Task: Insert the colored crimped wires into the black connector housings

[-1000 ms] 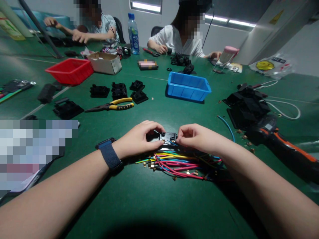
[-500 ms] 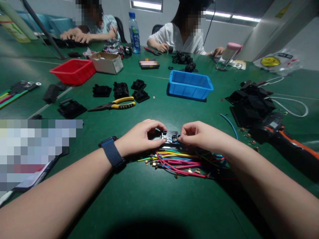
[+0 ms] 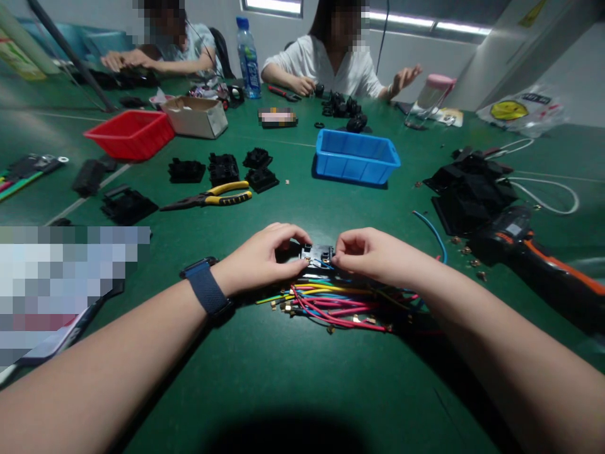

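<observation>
A small black plastic housing (image 3: 316, 253) with brass-coloured contacts lies between my hands. My left hand (image 3: 269, 255) grips its left end, thumb at the near side and fingers at the far side. At the right end, my right hand (image 3: 362, 252) is closed in a pinch against the housing; what its fingertips hold is hidden. A short blue wire (image 3: 322, 263) crosses the housing toward those fingertips. Just on the near side lies a bundle of red, yellow, blue and green wires (image 3: 331, 304) with brass terminals.
Yellow-black pliers (image 3: 229, 194) and several black housings (image 3: 224, 168) lie beyond my left hand. A blue bin (image 3: 357, 161) and red bin (image 3: 135, 139) stand farther back. At right are a black-orange power tool (image 3: 543, 265) and black parts (image 3: 472, 189). Two people sit opposite.
The view has shifted slightly, while both my hands keep their hold at the housing. Across the table, a co-worker's hand on the right has lifted off the table.
</observation>
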Demonstrator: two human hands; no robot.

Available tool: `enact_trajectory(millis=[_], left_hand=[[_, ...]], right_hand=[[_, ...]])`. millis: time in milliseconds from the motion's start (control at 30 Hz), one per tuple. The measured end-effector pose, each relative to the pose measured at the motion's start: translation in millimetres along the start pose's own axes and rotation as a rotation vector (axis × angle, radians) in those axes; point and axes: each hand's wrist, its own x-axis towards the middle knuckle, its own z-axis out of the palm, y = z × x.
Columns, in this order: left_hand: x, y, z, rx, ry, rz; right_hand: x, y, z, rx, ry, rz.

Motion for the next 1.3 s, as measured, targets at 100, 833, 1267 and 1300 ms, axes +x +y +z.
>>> enact_trajectory(millis=[100,833,1267,1300], left_hand=[[0,0,0.2,0.008,-0.006,-0.006],[0,-2,2.3,0.004,0.020,0.026],[0,0,1.4,0.015,-0.018,-0.004],[0,0,1.6,0.011,-0.020,-0.006]], right_hand=[[0,0,2,0.064,0.000,0.007],[6,7,3,0.190,-0.060,0.091],[5,14,-1,0.236,-0.123,0.067],[5,14,-1,0.237,-0.119,0.064]])
